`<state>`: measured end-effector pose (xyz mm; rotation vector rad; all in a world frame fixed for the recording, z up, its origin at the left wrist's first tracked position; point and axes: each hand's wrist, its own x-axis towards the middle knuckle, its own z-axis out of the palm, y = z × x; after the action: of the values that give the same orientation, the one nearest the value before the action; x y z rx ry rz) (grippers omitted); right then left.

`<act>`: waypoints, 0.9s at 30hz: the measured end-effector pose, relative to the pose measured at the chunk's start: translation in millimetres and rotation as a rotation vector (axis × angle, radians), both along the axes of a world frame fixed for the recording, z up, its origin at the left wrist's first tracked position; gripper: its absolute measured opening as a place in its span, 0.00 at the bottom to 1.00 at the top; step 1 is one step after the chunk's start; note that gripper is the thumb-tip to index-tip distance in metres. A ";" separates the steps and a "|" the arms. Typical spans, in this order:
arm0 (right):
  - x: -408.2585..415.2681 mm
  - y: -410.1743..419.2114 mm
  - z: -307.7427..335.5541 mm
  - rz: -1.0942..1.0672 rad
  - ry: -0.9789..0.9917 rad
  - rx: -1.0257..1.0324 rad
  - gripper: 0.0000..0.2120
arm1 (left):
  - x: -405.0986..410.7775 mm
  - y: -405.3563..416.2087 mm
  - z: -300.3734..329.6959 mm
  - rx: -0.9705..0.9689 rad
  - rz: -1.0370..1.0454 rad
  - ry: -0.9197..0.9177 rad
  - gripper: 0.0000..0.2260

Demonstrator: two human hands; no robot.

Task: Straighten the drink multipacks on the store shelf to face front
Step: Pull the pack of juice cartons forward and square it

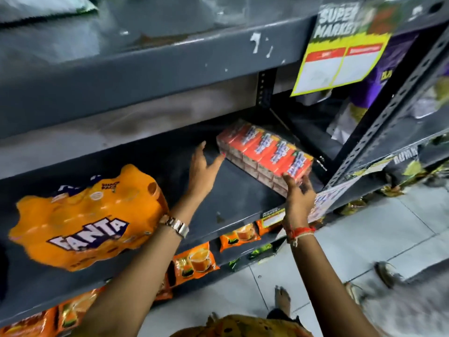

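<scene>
A red-orange multipack of drink cartons (264,153) lies at an angle on the dark grey shelf (233,203), its long side running from back left to front right. My right hand (297,195) grips its near right corner at the shelf's front edge. My left hand (202,170) is open with fingers spread, its fingertips touching or almost touching the pack's left end. An orange Fanta multipack (85,220) sits on the same shelf to the left, tilted, beside my left forearm.
An upright steel post (379,125) stands right of the carton pack. A yellow price sign (340,54) hangs from the shelf above. Orange tea packets (194,261) fill the shelf below. Purple and white bags sit in the bay to the right. A tiled floor lies below.
</scene>
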<state>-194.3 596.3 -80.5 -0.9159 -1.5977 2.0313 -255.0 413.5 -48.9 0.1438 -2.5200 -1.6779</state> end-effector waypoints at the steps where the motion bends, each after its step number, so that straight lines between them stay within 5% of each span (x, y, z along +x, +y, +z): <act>1: -3.7 5.0 0.0 0.020 0.026 -0.045 0.19 | -10.3 1.6 4.0 0.060 0.031 -0.086 0.27; 11: -71.1 50.9 18.1 0.462 0.069 -0.165 0.23 | -21.1 -9.7 1.1 0.328 0.148 -0.420 0.16; 18: -82.9 51.7 24.0 0.694 0.210 -0.023 0.39 | 19.6 -17.5 -32.0 0.388 0.341 -0.115 0.29; 27: -84.5 48.2 21.5 0.682 0.156 -0.017 0.33 | 45.2 1.4 -50.1 0.179 0.425 0.072 0.28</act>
<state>-278.7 644.5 -59.1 -0.2000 -1.9817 2.4680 -209.8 414.9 -99.0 0.5770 -2.0923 -1.6852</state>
